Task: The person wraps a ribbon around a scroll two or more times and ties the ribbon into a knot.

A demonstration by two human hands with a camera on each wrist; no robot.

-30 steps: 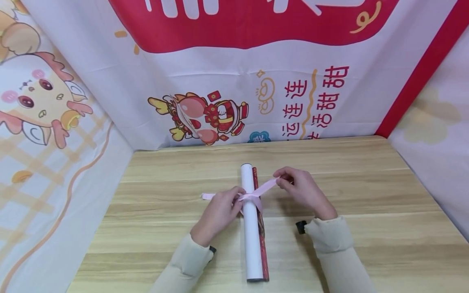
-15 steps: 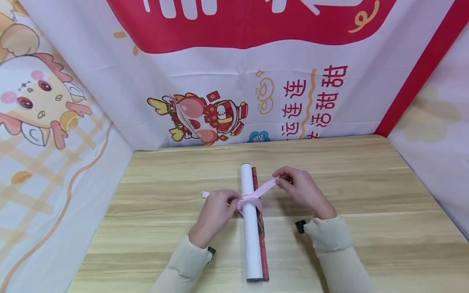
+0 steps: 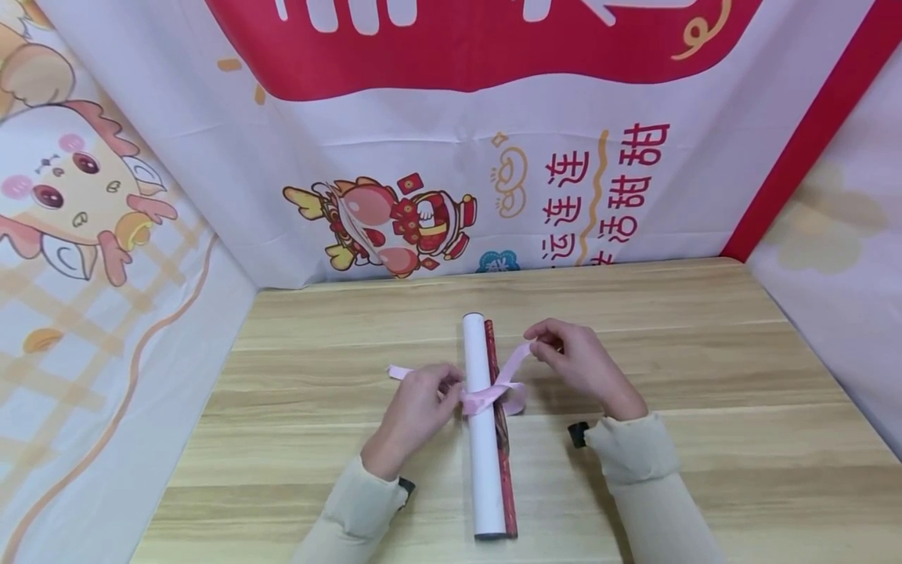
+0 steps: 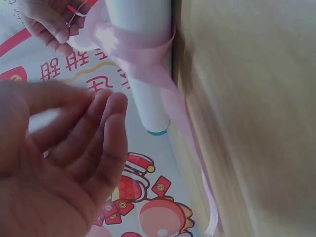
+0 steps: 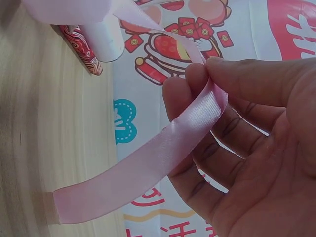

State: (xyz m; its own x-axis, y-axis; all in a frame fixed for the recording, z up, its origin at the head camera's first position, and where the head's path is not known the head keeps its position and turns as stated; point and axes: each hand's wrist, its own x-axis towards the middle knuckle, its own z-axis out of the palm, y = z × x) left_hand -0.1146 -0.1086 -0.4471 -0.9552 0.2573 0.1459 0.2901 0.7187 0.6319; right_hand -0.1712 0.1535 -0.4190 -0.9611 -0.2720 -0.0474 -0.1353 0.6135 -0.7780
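A white tube (image 3: 484,470) lies lengthwise on the table, with a slim red patterned stick (image 3: 509,493) along its right side. Round both runs a pink ribbon (image 3: 481,401), its loop slack. My right hand (image 3: 581,356) pinches one stretch between thumb and fingertips; in the right wrist view the ribbon's free end (image 5: 113,187) hangs past the fingers. My left hand (image 3: 421,403) is just left of the tube, fingers loosely bent. The left wrist view shows its fingertips (image 4: 117,104) apart from the ribbon, holding nothing. The ribbon's other tail (image 3: 400,373) sticks out beyond the left hand.
The wood-grain table (image 3: 317,329) extends around the tube on all sides. A printed cloth backdrop (image 3: 451,125) rises behind it, with more cloth at left and right. A small black device (image 3: 579,435) sits at the right cuff.
The ribbon's crossing has loosened and shifted right across the tube, and its band has dropped toward the near end. My left fingertips have come off the ribbon; the right hand stays nearly still.
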